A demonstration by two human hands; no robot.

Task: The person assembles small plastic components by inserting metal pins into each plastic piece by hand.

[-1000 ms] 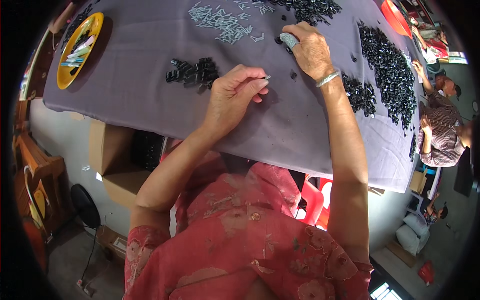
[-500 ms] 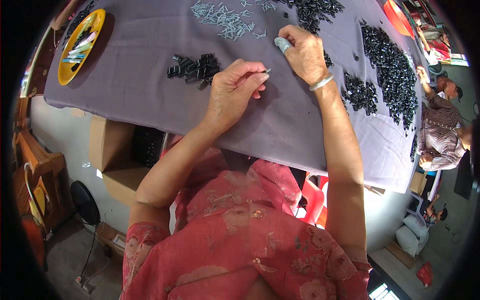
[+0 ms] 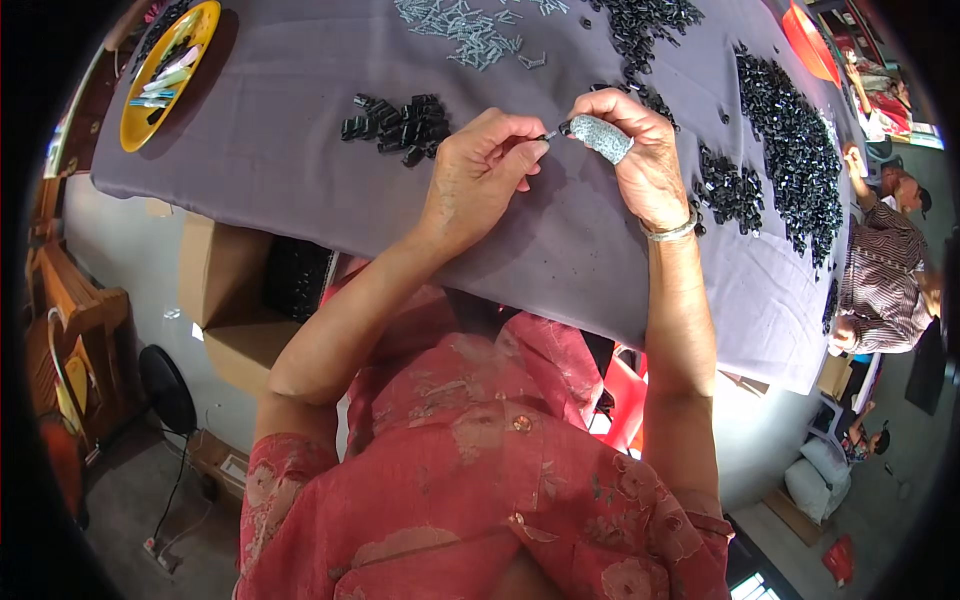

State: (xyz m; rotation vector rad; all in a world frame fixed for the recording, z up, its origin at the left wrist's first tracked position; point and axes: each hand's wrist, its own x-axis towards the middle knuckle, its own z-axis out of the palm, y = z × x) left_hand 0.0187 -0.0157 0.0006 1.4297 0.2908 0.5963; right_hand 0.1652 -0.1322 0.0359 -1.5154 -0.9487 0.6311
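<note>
Above a grey-clothed table (image 3: 290, 190), my left hand (image 3: 475, 180) pinches a small clear pin-like piece (image 3: 550, 135) between thumb and forefinger. Close against its tip, my right hand (image 3: 650, 170) grips a small black piece (image 3: 565, 128). I cannot tell whether the two pieces touch. A grey speckled wrap (image 3: 602, 138) covers the right thumb, and a bracelet circles that wrist. To the left of my left hand lies a heap of glossy black pieces (image 3: 405, 128). Beyond the hands spread loose clear pieces (image 3: 470, 40). More black pieces (image 3: 730, 192) lie right of my right hand.
A yellow oval tray (image 3: 132, 130) with pens stands at the far left. Large black heaps (image 3: 790, 150) cover the table's right side, near an orange-red basin (image 3: 812, 48). Below the left edge is an open cardboard box (image 3: 205, 275). Other people (image 3: 885, 270) sit at the right.
My right hand has come from beside the far black pieces toward my left hand, with a black piece now visible in its fingers. My left hand keeps its pinch. The view has shifted slightly.
</note>
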